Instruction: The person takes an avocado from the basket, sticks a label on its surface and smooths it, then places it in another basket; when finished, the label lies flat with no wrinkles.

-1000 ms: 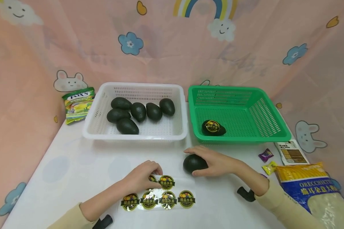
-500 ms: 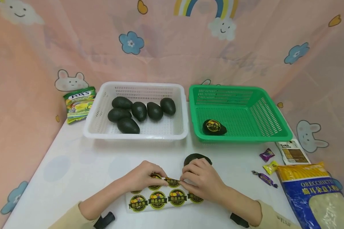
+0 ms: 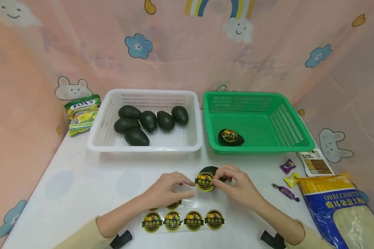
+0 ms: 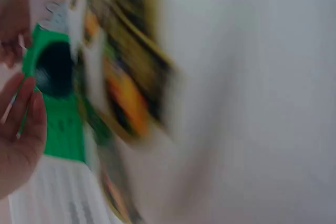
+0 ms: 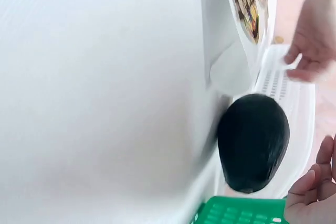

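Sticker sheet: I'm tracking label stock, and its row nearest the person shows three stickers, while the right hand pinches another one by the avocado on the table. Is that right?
Only the row count is wrong: the head view shows four stickers in that row of the sticker sheet, while the right hand pinches another sticker by the avocado on the table.
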Demonstrator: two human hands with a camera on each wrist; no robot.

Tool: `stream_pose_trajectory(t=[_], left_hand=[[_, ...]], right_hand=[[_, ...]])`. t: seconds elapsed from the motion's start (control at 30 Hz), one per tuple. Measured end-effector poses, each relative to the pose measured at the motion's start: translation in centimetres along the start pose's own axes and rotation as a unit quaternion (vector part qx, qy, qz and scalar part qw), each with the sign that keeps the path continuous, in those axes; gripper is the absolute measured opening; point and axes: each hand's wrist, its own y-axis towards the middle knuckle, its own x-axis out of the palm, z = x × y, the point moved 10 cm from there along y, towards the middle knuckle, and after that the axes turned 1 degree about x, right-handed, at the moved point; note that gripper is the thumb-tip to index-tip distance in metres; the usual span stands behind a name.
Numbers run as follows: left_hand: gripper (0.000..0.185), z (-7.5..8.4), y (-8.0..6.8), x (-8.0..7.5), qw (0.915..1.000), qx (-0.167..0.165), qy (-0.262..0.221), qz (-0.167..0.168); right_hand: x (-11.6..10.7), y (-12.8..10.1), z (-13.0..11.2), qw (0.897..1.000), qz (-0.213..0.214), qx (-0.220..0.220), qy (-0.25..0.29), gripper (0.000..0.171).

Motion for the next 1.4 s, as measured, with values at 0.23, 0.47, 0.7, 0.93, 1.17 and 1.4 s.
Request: stream_pose_trajectory(t=[0.23,0.47,0.7,0.93,1.17,1.4], left_hand=[[0.019,1.2,3.3,-0.2,0.9941,-0.042,-0.08,0.06],[0.021,1.2,5.1,0.6,0.9971,-0.028,-0.031,0.064],[0.023,0.0,5.5,1.0,0.9963,-0.065,-0.028,0.049],[0.029,-1.3,5.8,1.6,0.9939,-0.099,-0.043,0.023],[0.038,-2.3,5.7,1.9,0.9889,-0.138,-0.054,0.004],[0.038,-2.4,5.7,2.2,0.9876,-0.145,-0.06,0.004]], right_hand=[[-1.2,0.2,1.3,0.998,-0.016,0.008,-0.058,0.017],[-1.4,0.4,3.5,0.995,-0.021,0.054,-0.079,0.02],[-0.7,0.7,4.6,0.995,-0.027,0.065,-0.069,0.019],[-0.5,1.1,6.1,0.992,-0.039,0.107,-0.047,0.023],[-0.5,1.5,8.5,0.973,-0.057,0.221,-0.027,0.036],[1.2,2.4,8.0,0.984,-0.077,0.161,-0.026,0.028]])
